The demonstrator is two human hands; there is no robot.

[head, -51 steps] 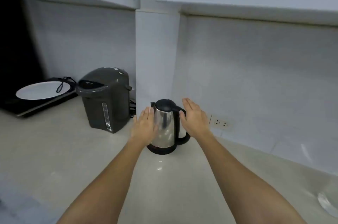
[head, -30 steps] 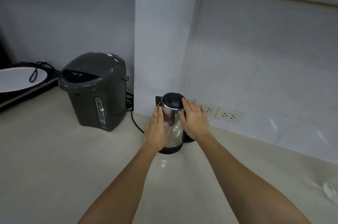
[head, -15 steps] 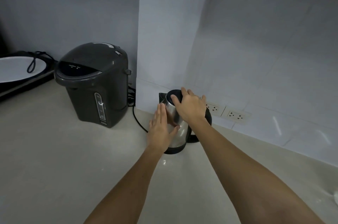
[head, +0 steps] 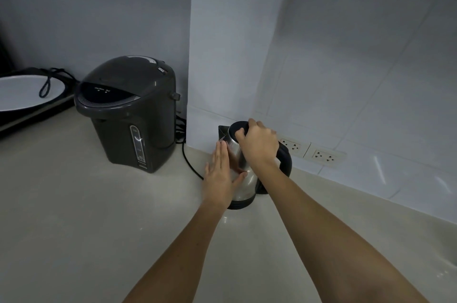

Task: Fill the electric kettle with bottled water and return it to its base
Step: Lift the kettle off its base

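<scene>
A steel electric kettle (head: 244, 179) with a black lid (head: 238, 128) and black handle (head: 285, 159) stands on its black base (head: 239, 204) on the pale counter, close to the white wall pillar. My left hand (head: 220, 174) lies flat against the kettle's left side, fingers straight and together. My right hand (head: 259, 143) is on top of the kettle, fingers curled over the lid's edge. No water bottle is in view.
A dark grey hot-water dispenser (head: 128, 112) stands to the left, its black cord (head: 191, 166) running along the counter beside the kettle. A white plate (head: 22, 92) lies on a black appliance at far left. Two wall sockets (head: 311, 151) sit behind the kettle.
My right hand has moved from the kettle's side up onto the lid and curled its fingers over it. The left hand stays flat against the kettle. The view has moved closer and lower.
</scene>
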